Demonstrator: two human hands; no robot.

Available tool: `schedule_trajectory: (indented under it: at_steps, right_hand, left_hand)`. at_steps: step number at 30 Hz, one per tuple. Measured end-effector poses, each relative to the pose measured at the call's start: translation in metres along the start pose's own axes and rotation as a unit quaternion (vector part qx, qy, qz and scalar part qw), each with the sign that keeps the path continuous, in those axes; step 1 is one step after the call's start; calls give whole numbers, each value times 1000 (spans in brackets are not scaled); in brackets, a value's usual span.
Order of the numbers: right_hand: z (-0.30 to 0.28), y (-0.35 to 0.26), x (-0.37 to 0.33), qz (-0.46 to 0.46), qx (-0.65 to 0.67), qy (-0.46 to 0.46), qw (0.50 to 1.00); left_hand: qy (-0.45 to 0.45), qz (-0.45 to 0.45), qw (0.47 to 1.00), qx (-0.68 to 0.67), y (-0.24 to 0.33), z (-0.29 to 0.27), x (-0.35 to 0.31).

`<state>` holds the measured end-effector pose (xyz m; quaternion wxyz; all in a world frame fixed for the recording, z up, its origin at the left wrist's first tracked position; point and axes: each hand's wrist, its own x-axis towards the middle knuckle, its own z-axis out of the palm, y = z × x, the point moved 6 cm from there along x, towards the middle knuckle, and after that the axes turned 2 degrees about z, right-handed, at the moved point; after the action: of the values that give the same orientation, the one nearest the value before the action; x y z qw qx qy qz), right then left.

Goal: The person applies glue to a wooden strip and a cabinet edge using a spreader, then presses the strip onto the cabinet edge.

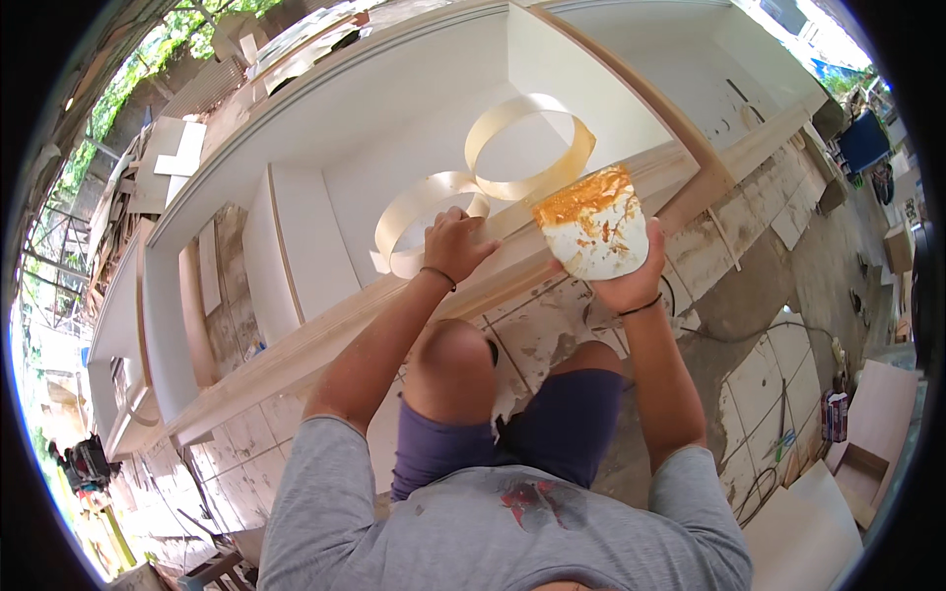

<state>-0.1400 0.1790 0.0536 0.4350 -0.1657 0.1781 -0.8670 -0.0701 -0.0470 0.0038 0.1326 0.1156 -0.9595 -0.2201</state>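
My right hand [636, 271] grips a rounded white board [596, 244] from below, its top face smeared with orange-brown paste. The board is held over the front edge of a long pale cabinet frame [394, 305]. My left hand [458, 244] is closed, fingers curled at the near side of a pale edge-banding strip [399, 222], which loops into a coil inside the cabinet. Its fingertips are partly hidden. A second loop of the strip [478, 133] stands beside the first, leaning near the upright divider [611, 98].
Stacked boards and scraps [168, 163] lie beyond the cabinet at the left. White tiled floor [778, 374] with a cable and scissors [784, 443] spreads to the right. Loose panels [803, 527] and a small dark can [835, 416] are at the lower right.
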Motion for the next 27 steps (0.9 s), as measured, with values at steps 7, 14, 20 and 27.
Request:
schedule_trajectory:
  at_steps: [7,14,20,27]
  right_hand:
    - [-61,-10,20,36,-258,150,954]
    - [-41,-5,17,40,-439,192,877]
    - [-26,0,21,15,-520,112,847]
    - [8,14,23,6,-885,120,450]
  left_hand:
    - [8,-10,999,-30,21,19,21]
    - [-97,16,995,-35,13,-2,17]
    - [-107,24,991,-80,-23,-21,-17]
    - [-63,51,993,-84,-3,-13,-2]
